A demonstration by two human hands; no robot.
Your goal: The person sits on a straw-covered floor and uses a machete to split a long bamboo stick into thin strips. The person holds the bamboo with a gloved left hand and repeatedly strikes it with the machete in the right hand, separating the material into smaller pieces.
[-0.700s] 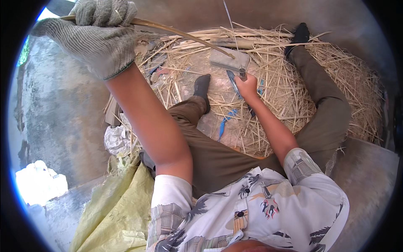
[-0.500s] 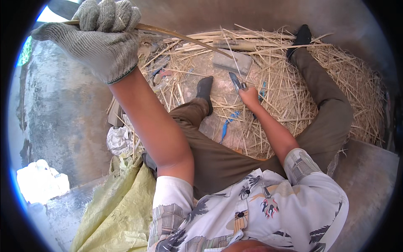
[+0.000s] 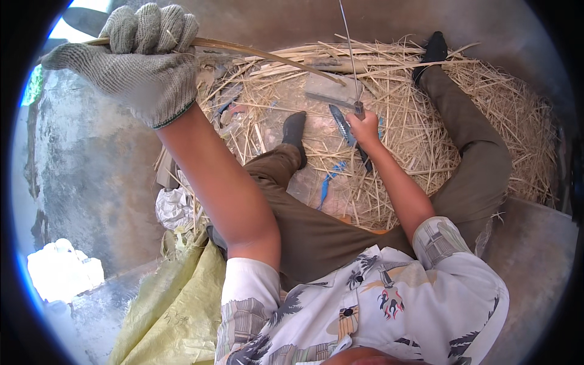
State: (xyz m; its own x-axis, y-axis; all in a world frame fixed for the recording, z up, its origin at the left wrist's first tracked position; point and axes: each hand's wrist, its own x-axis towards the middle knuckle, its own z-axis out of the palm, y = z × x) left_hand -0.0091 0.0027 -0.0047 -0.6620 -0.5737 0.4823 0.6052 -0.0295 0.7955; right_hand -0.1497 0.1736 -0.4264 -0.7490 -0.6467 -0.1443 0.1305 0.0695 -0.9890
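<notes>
My left hand point(image 3: 137, 70), in a grey knitted glove, is closed around a long, thin strip of split bamboo point(image 3: 261, 55). The strip runs out to the right and slants down, its far end over a grey block point(image 3: 331, 90). Bare, my right hand point(image 3: 365, 129) grips the handle of a long, narrow-bladed knife point(image 3: 351, 58); the blade stands upward, seen nearly edge-on, apart from the strip. Just left of and below that hand lies a dark blue-black patterned object point(image 3: 342, 125), partly hidden, whose kind I cannot make out.
Loose straw-coloured slivers point(image 3: 426, 134) cover much of the floor around my legs. A blue scrap point(image 3: 328, 179) lies between my legs. On the left are a crumpled white bag point(image 3: 173, 207) and a yellow woven sack point(image 3: 182, 304). A wall point(image 3: 365, 21) rises at the far side.
The knife has come up, its blade now pointing more steeply upward and reaching higher in view. My gloved hand still holds the strip in nearly the same place.
</notes>
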